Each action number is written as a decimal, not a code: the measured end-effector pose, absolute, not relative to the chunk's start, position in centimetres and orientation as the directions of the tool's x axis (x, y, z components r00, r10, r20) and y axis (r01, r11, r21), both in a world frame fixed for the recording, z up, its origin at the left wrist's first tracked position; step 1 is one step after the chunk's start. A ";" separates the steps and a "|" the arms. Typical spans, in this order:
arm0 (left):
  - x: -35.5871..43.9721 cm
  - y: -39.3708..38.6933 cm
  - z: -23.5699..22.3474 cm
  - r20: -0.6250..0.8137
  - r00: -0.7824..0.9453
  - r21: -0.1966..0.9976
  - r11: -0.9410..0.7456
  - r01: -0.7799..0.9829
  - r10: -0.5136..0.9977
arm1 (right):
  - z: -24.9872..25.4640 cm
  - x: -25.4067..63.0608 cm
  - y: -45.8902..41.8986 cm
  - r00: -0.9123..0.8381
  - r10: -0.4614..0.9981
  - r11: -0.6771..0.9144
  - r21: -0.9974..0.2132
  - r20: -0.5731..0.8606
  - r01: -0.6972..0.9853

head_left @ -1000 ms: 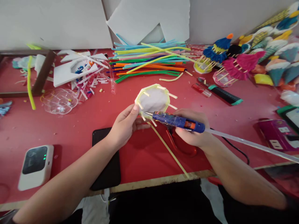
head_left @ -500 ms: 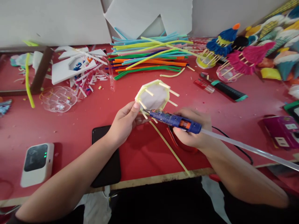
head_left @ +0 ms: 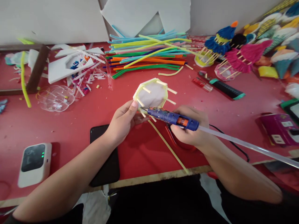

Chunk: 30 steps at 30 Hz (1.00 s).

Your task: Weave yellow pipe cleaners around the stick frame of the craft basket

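Observation:
My left hand pinches the near left edge of a white octagonal base, thumb on top and fingers beneath. Pale yellow trim runs round its rim, and several short cream sticks stand out from it. My right hand is wrapped round a blue hot glue gun, which points left. Its metal tip is at the base's near rim, close to my left thumb; whether it touches I cannot tell. A long clear glue stick comes out of the gun's back. Below the base a thin pale yellow strip slants toward the table edge.
Coloured pipe cleaners are piled at the back. Foam scraps and a clear flower-shaped tray lie left. A black phone is under my left forearm. A box cutter, finished blue and pink figures and a purple power socket are right.
The whole view has shifted slightly, so things appear a little further left. Both hands keep their holds, and the glue gun's tip stays by the same part of the rim.

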State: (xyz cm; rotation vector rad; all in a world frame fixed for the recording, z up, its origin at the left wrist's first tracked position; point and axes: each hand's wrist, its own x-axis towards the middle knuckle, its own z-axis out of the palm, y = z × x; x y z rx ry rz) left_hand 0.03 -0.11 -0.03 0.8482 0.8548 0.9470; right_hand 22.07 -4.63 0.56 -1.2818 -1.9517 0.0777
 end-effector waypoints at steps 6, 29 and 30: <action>0.1 0.0 0.3 -0.280 0.301 0.889 0.365 -0.277 0.912 | 0.4 22.2 -4.6 -0.187 0.797 0.477 -0.409 0.574 0.778; 0.4 0.0 1.1 -0.401 0.275 0.870 0.458 -0.185 0.874 | 0.6 22.5 -4.6 -0.164 0.847 0.446 -0.509 0.505 0.736; 0.4 0.0 1.2 -0.402 0.277 0.869 0.459 -0.183 0.873 | 0.6 22.6 -4.6 -0.167 0.848 0.446 -0.506 0.503 0.738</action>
